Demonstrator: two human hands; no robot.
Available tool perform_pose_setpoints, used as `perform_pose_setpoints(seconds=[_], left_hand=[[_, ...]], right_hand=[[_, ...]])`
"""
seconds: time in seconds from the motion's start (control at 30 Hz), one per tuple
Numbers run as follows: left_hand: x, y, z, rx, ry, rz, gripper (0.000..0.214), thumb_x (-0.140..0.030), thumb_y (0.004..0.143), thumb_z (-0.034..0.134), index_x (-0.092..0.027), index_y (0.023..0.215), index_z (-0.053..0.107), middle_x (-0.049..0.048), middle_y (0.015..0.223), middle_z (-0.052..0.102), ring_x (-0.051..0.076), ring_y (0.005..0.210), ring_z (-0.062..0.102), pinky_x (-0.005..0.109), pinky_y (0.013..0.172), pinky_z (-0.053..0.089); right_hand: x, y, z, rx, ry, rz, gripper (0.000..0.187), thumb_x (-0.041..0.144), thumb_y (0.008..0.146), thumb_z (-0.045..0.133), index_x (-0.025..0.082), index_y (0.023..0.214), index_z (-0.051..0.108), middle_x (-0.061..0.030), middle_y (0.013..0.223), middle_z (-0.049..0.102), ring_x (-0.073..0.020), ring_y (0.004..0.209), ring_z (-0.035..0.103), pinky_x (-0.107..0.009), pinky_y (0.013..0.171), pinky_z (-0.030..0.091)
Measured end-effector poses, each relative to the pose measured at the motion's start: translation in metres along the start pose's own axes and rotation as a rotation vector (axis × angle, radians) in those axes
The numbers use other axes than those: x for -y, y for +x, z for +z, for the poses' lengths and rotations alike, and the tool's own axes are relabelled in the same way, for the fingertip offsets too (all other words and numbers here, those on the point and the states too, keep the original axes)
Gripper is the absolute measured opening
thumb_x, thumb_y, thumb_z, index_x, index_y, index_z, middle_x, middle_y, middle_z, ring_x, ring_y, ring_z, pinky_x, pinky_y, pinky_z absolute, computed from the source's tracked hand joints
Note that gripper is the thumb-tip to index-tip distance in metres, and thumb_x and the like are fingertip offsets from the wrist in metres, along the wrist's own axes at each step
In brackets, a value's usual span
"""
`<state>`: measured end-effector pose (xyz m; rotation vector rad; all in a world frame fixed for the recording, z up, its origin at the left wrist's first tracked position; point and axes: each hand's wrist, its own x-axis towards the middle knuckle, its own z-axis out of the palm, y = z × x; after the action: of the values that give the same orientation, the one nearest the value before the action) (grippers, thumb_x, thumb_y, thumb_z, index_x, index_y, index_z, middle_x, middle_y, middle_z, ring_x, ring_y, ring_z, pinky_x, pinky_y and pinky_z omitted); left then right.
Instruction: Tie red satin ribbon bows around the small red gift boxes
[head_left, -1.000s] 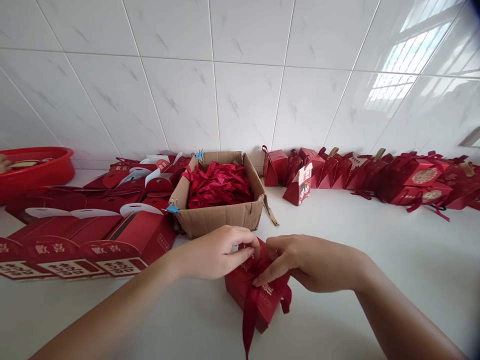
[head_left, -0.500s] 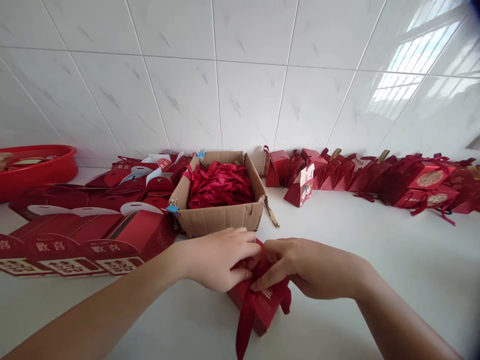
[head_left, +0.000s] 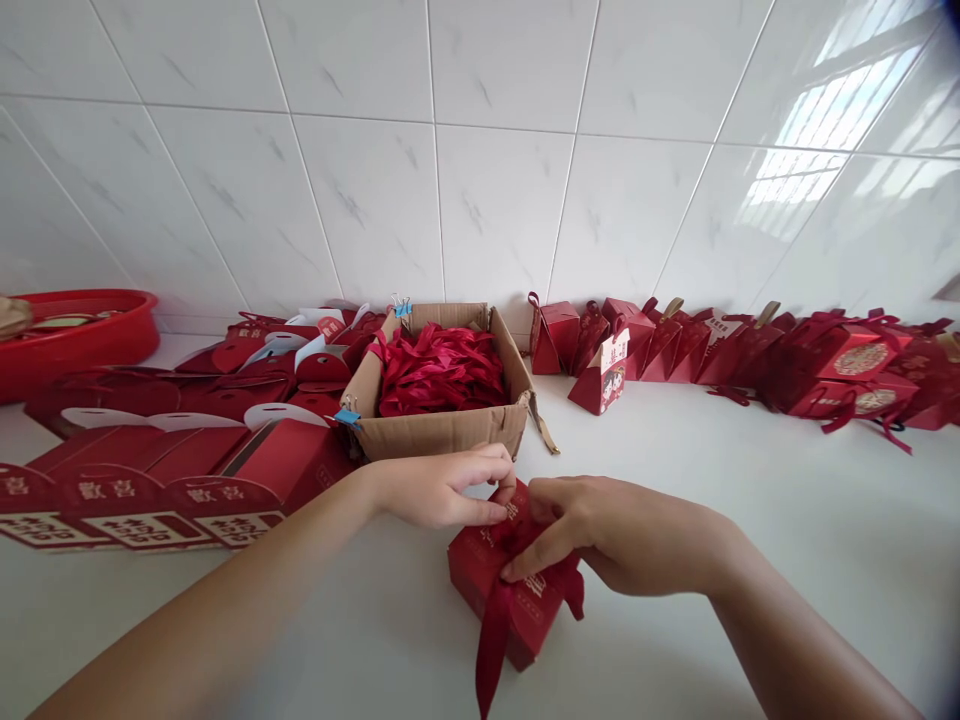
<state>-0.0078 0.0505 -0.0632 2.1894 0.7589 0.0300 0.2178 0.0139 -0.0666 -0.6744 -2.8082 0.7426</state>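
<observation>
A small red gift box (head_left: 465,570) with gold print lies on the counter in front of me, a dark red ribbon (head_left: 491,640) around it. One ribbon end hangs toward me over the near side, and a loop sticks out at the right. My right hand (head_left: 600,535) rests on the box from the right, thumb and finger pressing the ribbon against the top. At the far left end of the box, my left hand (head_left: 450,487) is curled, thumb and fingertips close together by the ribbon. Whatever lies between those fingertips is too small to make out.
An open cardboard box (head_left: 442,435) full of red ribbons stands just beyond my hands. Red cartons (head_left: 285,460) crowd the left, with a red basin (head_left: 90,345) behind them. Several finished gift boxes (head_left: 634,325) line the tiled wall at right; one small box (head_left: 600,380) stands before them.
My left hand has drawn back from the middle of the gift box toward its far left end, uncovering more of the top. My right hand has stayed in place on the ribbon.
</observation>
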Motion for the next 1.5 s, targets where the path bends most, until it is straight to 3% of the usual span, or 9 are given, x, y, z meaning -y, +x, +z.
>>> perform_pose_setpoints(seconds=[0.13,0.3,0.53,0.83,1.17,1.33,1.5], left_hand=[[-0.004,-0.004,0.004,0.0,0.011,-0.003,0.013,-0.031,0.087,0.053,-0.024,0.096,0.058,0.0007,0.104,0.047,0.016,0.099,0.048,0.026,0.09,0.038],[-0.01,-0.009,0.009,-0.066,0.071,-0.029,0.01,-0.032,0.084,0.058,-0.023,0.087,0.061,0.0017,0.102,0.048,0.018,0.1,0.048,0.028,0.087,0.04],[-0.006,-0.004,0.021,-0.212,0.046,-0.025,0.027,-0.044,0.087,0.051,-0.02,0.076,0.054,0.0006,0.089,0.048,0.016,0.085,0.047,0.028,0.077,0.04],[0.009,0.0,0.037,-0.36,-0.008,-0.022,0.029,-0.041,0.089,0.048,-0.019,0.071,0.049,-0.0005,0.082,0.044,0.016,0.087,0.044,0.027,0.077,0.038],[-0.003,0.001,0.053,-0.559,-0.095,0.036,0.023,-0.027,0.086,0.05,-0.021,0.069,0.036,0.0019,0.091,0.053,0.02,0.099,0.043,0.032,0.089,0.037],[-0.004,0.002,0.057,-0.598,-0.221,-0.009,0.025,-0.028,0.084,0.054,-0.02,0.068,0.037,0.0,0.085,0.053,0.018,0.092,0.048,0.031,0.083,0.038],[-0.004,0.007,0.061,-0.63,-0.33,-0.038,0.037,-0.033,0.083,0.058,-0.02,0.062,0.029,-0.0001,0.081,0.052,0.016,0.082,0.049,0.03,0.075,0.038]], right_hand=[[-0.001,0.0,0.001,0.014,0.027,0.007,0.068,-0.009,0.073,0.038,0.039,0.113,0.066,0.0048,0.122,0.058,-0.014,0.101,0.058,-0.023,0.081,0.047],[-0.001,-0.001,0.0,0.004,0.038,0.006,0.068,-0.008,0.072,0.039,0.039,0.112,0.067,0.0043,0.117,0.061,-0.0135,0.098,0.059,-0.022,0.079,0.047],[-0.003,0.0,0.0,0.038,0.036,-0.016,0.066,-0.008,0.072,0.041,0.035,0.114,0.066,0.0019,0.119,0.058,-0.013,0.101,0.056,-0.021,0.079,0.045],[-0.002,-0.001,-0.001,0.078,-0.025,0.0,0.058,-0.004,0.077,0.045,0.035,0.115,0.066,-0.0008,0.11,0.06,-0.0141,0.093,0.056,-0.023,0.075,0.044],[-0.008,0.003,-0.005,0.024,0.135,-0.066,0.047,-0.002,0.079,0.045,0.026,0.11,0.065,-0.0014,0.107,0.062,-0.0108,0.085,0.058,-0.021,0.072,0.045],[-0.013,0.001,-0.007,-0.021,0.286,0.049,0.025,0.01,0.081,0.054,0.019,0.105,0.05,0.0005,0.084,0.061,-0.0114,0.072,0.057,-0.024,0.065,0.046],[-0.013,0.002,-0.008,-0.071,0.293,0.123,0.021,0.01,0.08,0.053,0.021,0.098,0.049,0.0028,0.082,0.059,-0.0105,0.071,0.056,-0.023,0.063,0.046]])
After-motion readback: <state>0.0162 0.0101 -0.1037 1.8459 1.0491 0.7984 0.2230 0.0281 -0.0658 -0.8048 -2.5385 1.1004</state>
